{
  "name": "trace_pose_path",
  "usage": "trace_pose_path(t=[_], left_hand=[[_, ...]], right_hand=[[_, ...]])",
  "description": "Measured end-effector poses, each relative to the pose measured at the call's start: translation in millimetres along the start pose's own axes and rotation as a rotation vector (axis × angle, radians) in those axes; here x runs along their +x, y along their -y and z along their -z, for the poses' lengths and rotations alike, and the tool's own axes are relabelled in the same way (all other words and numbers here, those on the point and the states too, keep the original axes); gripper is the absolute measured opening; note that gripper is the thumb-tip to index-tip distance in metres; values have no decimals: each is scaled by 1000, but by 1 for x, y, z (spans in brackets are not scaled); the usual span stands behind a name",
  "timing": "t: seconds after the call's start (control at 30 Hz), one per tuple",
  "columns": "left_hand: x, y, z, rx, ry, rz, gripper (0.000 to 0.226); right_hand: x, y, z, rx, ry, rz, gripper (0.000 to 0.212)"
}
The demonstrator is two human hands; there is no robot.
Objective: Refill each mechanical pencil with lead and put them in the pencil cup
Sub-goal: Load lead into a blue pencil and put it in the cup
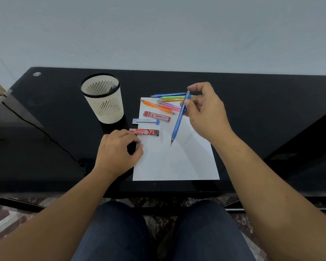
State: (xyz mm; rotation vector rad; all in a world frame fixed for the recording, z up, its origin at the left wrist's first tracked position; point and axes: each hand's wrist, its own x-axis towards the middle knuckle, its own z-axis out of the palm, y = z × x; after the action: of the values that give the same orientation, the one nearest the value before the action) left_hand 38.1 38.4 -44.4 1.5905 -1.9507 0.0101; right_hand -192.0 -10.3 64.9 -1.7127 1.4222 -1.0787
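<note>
Right grip (205, 112) clamped on blue pencil (178, 121), tip-down over the paper (177, 162) toward the surface (252, 95) front edge; left grip (119, 151) loosely curled, empty. Advised: steady the pencil, work its cap squarely.

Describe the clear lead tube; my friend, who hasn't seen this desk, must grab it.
Find the white paper on the black desk. At its left edge, right of the slotted pencil cup, three lead containers lie one behind another. The clear lead tube is the middle one: transparent with a blue cap, between the far red case and near red case.
</note>
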Motion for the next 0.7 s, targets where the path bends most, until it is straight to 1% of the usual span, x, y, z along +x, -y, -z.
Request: trace_pose_path(t=[0.17,0.3,0.37,0.47,0.57,0.7], left_hand=[[-1,0,0,43,0,-34,19],[2,-1,7,100,-7,-57,24],[6,1,17,121,-49,-63,23],[17,6,38,164,-133,-74,20],[27,19,61,215,-204,-57,21],[37,40,89,272,-268,-27,20]], right_hand=[[-2,5,2,-17,0,21,28],[0,13,10,-53,-20,53,35],[2,17,12,-60,-36,75,37],[11,26,9,-53,-92,118,34],[22,37,-1,10,-152,139,33],[38,51,-24,103,-183,167,32]])
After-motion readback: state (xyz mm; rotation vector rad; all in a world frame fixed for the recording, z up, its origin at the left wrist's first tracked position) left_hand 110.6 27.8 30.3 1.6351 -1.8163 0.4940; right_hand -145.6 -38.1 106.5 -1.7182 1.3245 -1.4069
